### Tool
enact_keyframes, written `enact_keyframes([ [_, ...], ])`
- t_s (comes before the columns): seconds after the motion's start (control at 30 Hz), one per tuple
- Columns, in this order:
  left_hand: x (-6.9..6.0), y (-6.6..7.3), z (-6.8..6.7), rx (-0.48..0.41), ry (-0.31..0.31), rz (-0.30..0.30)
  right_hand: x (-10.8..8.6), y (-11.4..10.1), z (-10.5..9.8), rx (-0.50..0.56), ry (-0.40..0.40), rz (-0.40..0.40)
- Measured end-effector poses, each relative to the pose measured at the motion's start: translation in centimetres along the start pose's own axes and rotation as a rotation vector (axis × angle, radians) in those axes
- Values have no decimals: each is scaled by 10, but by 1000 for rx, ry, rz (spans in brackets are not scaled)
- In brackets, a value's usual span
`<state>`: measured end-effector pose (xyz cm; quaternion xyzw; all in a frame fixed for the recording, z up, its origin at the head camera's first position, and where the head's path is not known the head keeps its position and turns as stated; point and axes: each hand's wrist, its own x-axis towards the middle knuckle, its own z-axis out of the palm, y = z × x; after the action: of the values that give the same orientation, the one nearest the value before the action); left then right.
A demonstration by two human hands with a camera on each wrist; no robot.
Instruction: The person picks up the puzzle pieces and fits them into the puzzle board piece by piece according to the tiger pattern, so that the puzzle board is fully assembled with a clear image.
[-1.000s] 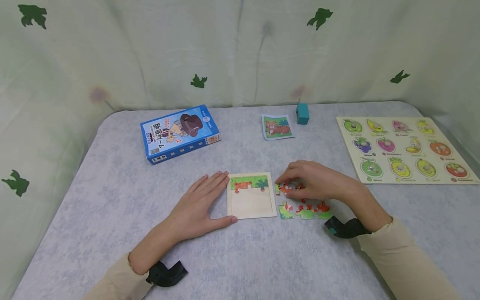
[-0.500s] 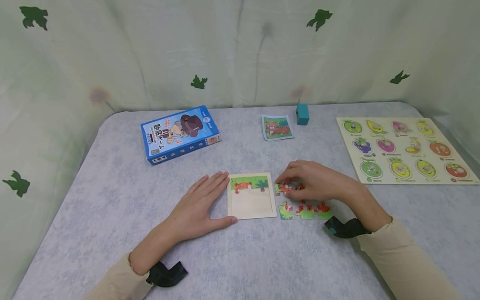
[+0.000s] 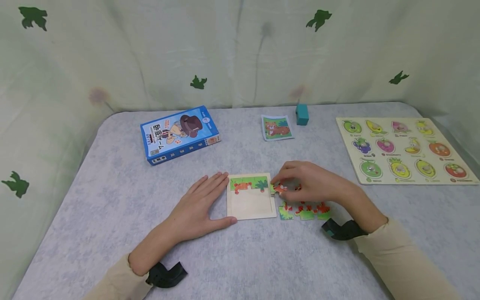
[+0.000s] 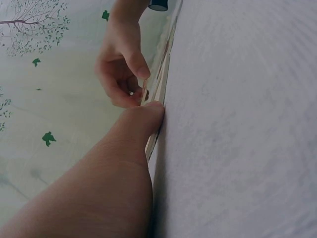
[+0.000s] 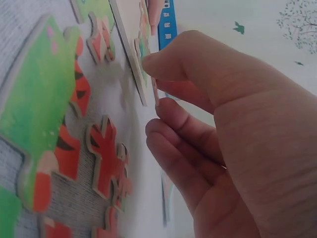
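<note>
A square wooden puzzle tray [image 3: 252,207] lies mid-table, with a strip of green and orange pieces [image 3: 241,184] along its far side. My left hand [image 3: 200,208] lies flat with straight fingers, fingertips and thumb at the tray's left edge. At the tray's right edge, my right hand [image 3: 311,181] pinches a green and orange puzzle piece [image 3: 279,189] between thumb and fingers. The right wrist view shows that piece [image 5: 155,91] edge-on, raised off the table. Several loose puzzle pieces [image 3: 305,213] lie below the right hand, which partly hides some of them.
A blue game box [image 3: 180,133] lies at back left. Behind the tray are a picture card [image 3: 277,127] with a tiger-like animal and a small teal block [image 3: 302,114]. A fruit puzzle board [image 3: 406,151] occupies the right side. A curtain [image 3: 225,50] hangs behind.
My right hand has shifted slightly left with the puzzle piece, lifting it from the loose pieces to the tray's right edge. The left hand and the tray stay in place.
</note>
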<state>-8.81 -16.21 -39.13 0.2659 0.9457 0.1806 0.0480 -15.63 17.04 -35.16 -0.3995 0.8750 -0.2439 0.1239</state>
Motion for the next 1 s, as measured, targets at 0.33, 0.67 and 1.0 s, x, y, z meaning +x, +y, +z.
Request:
enact_keyframes([
  [0.33,1,0,-1,8,-8,-5,5,-6,6,-40,74,-23],
  [0.67,0,0,-1,9,0,-2,11,-13,12,-47,109,-1],
  [1.0,1,0,-1,7,0,3,20,-21,17,-44,130,-14],
])
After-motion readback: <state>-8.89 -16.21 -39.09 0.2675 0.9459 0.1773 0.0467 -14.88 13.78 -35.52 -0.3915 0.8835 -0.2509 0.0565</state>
